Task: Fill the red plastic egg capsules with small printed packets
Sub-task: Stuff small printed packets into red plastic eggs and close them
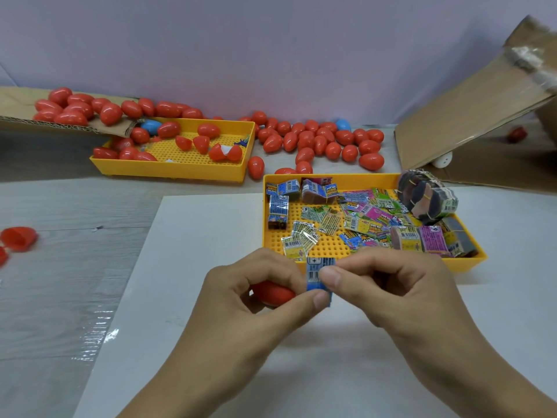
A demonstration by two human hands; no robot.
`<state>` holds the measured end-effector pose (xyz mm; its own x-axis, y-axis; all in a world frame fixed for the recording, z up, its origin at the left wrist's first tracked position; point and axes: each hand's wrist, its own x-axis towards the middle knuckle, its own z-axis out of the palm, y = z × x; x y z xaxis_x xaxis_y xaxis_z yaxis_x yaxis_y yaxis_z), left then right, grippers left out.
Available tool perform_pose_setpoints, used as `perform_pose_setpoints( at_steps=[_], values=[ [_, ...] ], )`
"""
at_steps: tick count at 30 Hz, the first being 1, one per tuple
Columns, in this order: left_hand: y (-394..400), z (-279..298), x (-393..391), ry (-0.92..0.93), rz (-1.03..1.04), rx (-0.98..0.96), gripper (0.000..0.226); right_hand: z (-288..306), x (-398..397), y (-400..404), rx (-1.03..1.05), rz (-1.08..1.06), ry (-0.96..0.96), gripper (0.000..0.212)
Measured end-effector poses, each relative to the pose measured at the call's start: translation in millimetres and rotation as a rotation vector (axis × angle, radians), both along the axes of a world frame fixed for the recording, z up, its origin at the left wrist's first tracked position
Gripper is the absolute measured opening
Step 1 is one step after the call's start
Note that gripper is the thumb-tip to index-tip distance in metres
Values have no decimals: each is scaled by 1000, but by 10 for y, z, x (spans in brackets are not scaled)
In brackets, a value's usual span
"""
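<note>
Desk [60, 297], pale grey wood-grain, with white rectangular sheet [211, 342] laid as work surface under the hands.
Brown corrugated cardboard flaps, one at far left [18, 116] carrying heaped capsules, one at far right [470, 116] propped at a slant.
Yellow perforated plastic tray, near right [479, 260], stocked with small printed packets [361, 215], loose and in banded stacks; set just beyond the hands, likely for short reach.
Second yellow perforated plastic tray, far left [168, 171], holding red capsules, some split open, and one blue.
Loose spread of glossy red plastic egg capsules [325, 143] on the desk behind the packet tray, one blue among them; whether filled or empty cannot be told.
Open red capsule halves [18, 238] at left edge, well apart from the work.
Left hand [250, 300]: red egg capsule half [272, 294] cupped in curled fingers, thumb tip pinching lower edge of blue printed packet [320, 276].
Right hand [401, 285]: thumb and forefinger pinching the same packet from the right, remaining fingers curled.
Packet held upright beside the capsule, touching it; judged as being folded or steadied to fit inside. Not yet in.
</note>
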<state>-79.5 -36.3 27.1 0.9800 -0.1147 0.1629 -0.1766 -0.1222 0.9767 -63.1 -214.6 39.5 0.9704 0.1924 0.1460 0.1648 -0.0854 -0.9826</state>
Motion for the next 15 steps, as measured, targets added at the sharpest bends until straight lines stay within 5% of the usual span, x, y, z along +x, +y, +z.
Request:
perform_pose_setpoints(
  at_steps=[6,15],
  values=[
    [17,30,28,145,-89,-179,22,57,17,-17,190,149,58,15],
    [21,35,32,201,-128,-321,28,62,41,-23,209,183,116,10]
  ],
)
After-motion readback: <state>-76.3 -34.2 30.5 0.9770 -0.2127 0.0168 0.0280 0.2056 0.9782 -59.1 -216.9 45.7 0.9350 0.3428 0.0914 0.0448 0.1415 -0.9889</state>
